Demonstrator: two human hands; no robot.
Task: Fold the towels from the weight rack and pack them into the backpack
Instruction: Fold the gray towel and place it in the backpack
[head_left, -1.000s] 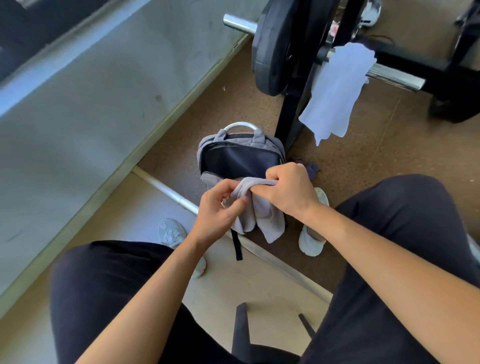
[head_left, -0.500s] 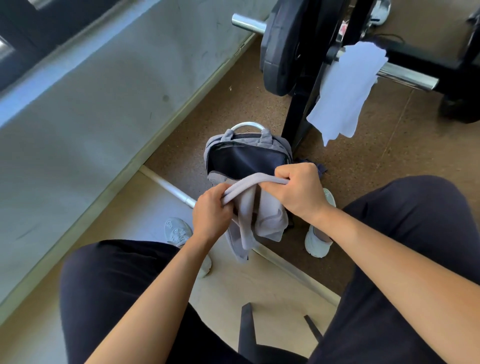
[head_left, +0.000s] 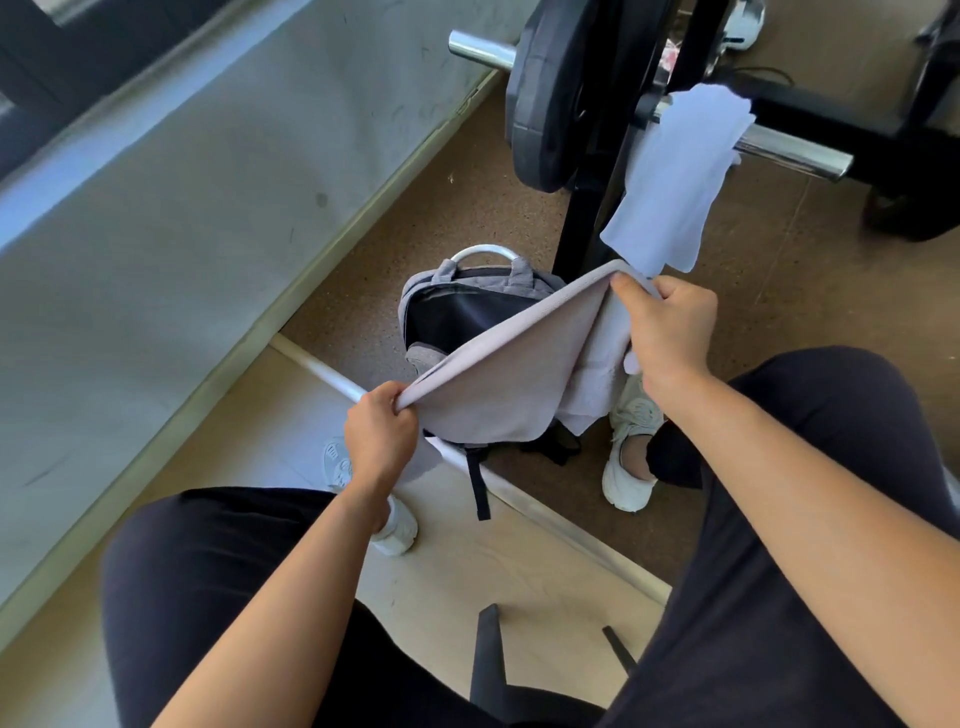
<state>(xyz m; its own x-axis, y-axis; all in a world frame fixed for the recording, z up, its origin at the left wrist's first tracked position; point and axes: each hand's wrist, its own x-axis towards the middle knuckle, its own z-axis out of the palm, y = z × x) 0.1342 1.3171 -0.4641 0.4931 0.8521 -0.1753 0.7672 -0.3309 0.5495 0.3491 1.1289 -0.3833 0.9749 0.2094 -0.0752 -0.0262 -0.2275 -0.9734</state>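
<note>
Spanning the centre of the frame, one grey towel (head_left: 509, 374) is held taut by its upper edge, directly over the open backpack (head_left: 467, 312) standing on the floor. Left hand (head_left: 379, 441): clenched on the lower-left corner, cloth pinched between thumb and curled fingers. Right hand (head_left: 667, 332): clenched on the upper-right corner, a paler layer hanging bunched beneath it. Handling, as judged: soft, light, limp; no shape is kept without tension, so sagging is to be expected once either corner is let go. Hold is best taken at the corners and along the hem, edges matched before each fold. A second, white towel (head_left: 675, 171) is draped over the bar of the weight rack (head_left: 592, 218) in the upper right, not yet collected, and is judged liable to slide if tugged from one end.
</note>
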